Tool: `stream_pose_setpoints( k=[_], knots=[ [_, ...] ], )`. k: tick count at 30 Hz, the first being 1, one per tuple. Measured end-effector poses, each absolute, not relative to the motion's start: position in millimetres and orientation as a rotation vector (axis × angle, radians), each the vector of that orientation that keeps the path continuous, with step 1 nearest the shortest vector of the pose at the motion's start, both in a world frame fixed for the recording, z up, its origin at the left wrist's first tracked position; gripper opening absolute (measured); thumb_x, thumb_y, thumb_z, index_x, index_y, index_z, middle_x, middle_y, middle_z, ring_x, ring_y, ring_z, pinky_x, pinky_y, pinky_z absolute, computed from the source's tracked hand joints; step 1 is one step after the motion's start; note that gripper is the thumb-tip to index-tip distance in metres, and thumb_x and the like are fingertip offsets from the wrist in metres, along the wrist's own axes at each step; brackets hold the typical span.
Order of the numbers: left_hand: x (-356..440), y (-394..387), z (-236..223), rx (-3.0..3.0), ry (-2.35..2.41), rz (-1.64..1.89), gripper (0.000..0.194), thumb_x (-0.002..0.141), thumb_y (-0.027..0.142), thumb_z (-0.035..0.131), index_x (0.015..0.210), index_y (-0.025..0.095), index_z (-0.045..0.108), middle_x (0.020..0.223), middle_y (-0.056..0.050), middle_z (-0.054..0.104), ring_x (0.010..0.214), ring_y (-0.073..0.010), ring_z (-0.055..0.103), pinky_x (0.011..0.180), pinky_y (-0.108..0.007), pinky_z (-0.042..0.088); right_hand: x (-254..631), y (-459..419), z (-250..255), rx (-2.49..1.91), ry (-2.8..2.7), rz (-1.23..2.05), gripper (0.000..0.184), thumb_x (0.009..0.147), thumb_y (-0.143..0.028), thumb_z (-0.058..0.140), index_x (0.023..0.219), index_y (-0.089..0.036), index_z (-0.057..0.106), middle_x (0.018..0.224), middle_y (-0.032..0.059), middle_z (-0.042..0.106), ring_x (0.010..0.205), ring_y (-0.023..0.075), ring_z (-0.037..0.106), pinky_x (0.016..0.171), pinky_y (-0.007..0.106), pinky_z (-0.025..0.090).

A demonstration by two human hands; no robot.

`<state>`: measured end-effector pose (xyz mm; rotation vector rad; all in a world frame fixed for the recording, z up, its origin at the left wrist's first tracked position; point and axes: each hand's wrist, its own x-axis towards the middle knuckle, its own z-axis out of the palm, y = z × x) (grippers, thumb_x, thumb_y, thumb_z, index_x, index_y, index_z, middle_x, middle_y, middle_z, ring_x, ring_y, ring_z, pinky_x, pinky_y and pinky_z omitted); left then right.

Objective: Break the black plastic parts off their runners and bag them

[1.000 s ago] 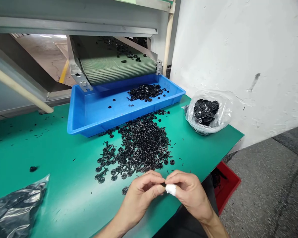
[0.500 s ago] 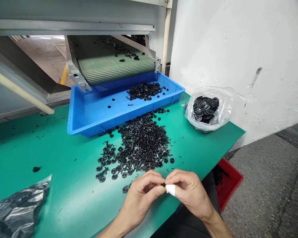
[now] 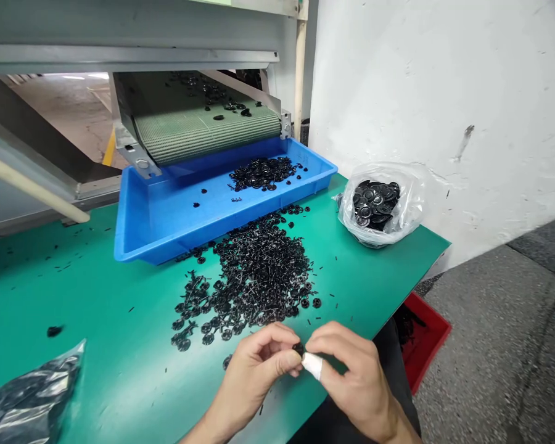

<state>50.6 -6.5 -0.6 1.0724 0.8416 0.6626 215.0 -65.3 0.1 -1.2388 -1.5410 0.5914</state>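
Note:
My left hand [image 3: 268, 361] pinches a small round black plastic part [image 3: 298, 349] between thumb and fingers, just above the front of the green table. Close at its right side, my right hand [image 3: 345, 370] has its thumb and forefinger parted, with nothing seen between them. White tape [image 3: 312, 365] wraps the right thumb, whose tip is beside the part; whether it touches cannot be told. Beyond both hands spreads a heap of small black plastic parts [image 3: 263, 271], many with round heads and thin stems. A thin black stick [image 3: 261, 409] lies below my left hand.
A blue tray [image 3: 166, 231] with black parts stands under a green conveyor belt [image 3: 208, 139]. At right is an open clear bag [image 3: 409, 209] of black discs. A dark-filled plastic bag [image 3: 32, 394] lies at left. A red bin [image 3: 430, 345] sits below the table's right edge.
The fingertips of both hands were together; the right hand's fingers have since parted, and the black part now shows in my left hand. The view has shifted slightly.

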Motion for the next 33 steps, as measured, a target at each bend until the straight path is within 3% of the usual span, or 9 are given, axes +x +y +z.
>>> stream_pose_setpoints(
  k=[5, 10, 21, 25, 28, 33],
  knots=[
    [49.2, -6.8, -2.2, 1.020, 0.897, 0.627, 0.011, 0.075, 0.028, 0.073, 0.082, 0.020, 0.071, 0.066, 0.000, 0.069, 0.061, -0.0152, 0.063, 0.062, -0.027, 0.051, 210.5, -71.8, 5.7, -0.993, -1.848, 0.254, 0.027, 0.079, -0.004, 0.054, 0.100, -0.018, 0.062, 0.075, 0.0059, 0.067, 0.069, 0.0184, 0.064, 0.082, 0.038, 0.056],
    [48.7, -6.9, -2.6, 1.038, 0.922, 0.645, 0.007, 0.073, 0.026, 0.074, 0.078, 0.022, 0.073, 0.071, 0.001, 0.067, 0.063, -0.0144, 0.062, 0.063, -0.026, 0.051, 207.1, -70.5, 10.0, -0.990, -1.860, 0.217, 0.033, 0.076, 0.002, 0.046, 0.099, -0.017, 0.060, 0.077, 0.0080, 0.068, 0.070, 0.0182, 0.065, 0.081, 0.038, 0.058],
    [51.2, -6.8, -2.1, 1.037, 0.941, 0.717, 0.010, 0.070, 0.029, 0.076, 0.074, 0.022, 0.072, 0.072, 0.001, 0.063, 0.063, -0.0135, 0.058, 0.061, -0.025, 0.049, 198.4, -72.4, 3.2, -1.021, -1.818, 0.167, 0.029, 0.082, 0.001, 0.050, 0.095, -0.021, 0.062, 0.076, 0.0046, 0.068, 0.072, 0.0169, 0.066, 0.080, 0.033, 0.059],
    [49.7, -6.3, -1.9, 1.123, 0.955, 0.694, 0.008, 0.076, 0.031, 0.073, 0.077, 0.022, 0.073, 0.076, 0.000, 0.065, 0.070, -0.0143, 0.058, 0.065, -0.024, 0.047, 200.7, -70.4, 3.5, -1.183, -1.756, 0.339, 0.033, 0.085, 0.000, 0.046, 0.104, -0.019, 0.066, 0.097, 0.0106, 0.066, 0.086, 0.0183, 0.066, 0.078, 0.028, 0.058],
    [48.9, -2.8, 1.7, 1.161, 0.912, 0.574, 0.014, 0.082, 0.034, 0.067, 0.087, 0.022, 0.073, 0.075, -0.001, 0.067, 0.073, -0.0159, 0.059, 0.068, -0.025, 0.047, 209.7, -59.9, 5.6, -1.195, -1.745, 0.617, 0.032, 0.088, -0.004, 0.048, 0.104, -0.021, 0.069, 0.111, 0.0097, 0.060, 0.085, 0.0146, 0.066, 0.080, 0.024, 0.056],
    [48.0, 6.3, 0.2, 1.118, 0.883, 0.534, 0.019, 0.086, 0.038, 0.062, 0.086, 0.021, 0.070, 0.067, 0.002, 0.065, 0.066, -0.0128, 0.057, 0.067, -0.024, 0.045, 233.8, -36.9, 3.9, -1.125, -1.629, 0.889, 0.025, 0.077, 0.000, 0.064, 0.087, -0.021, 0.073, 0.106, 0.0039, 0.063, 0.092, 0.0149, 0.064, 0.082, 0.022, 0.053]
  ],
)
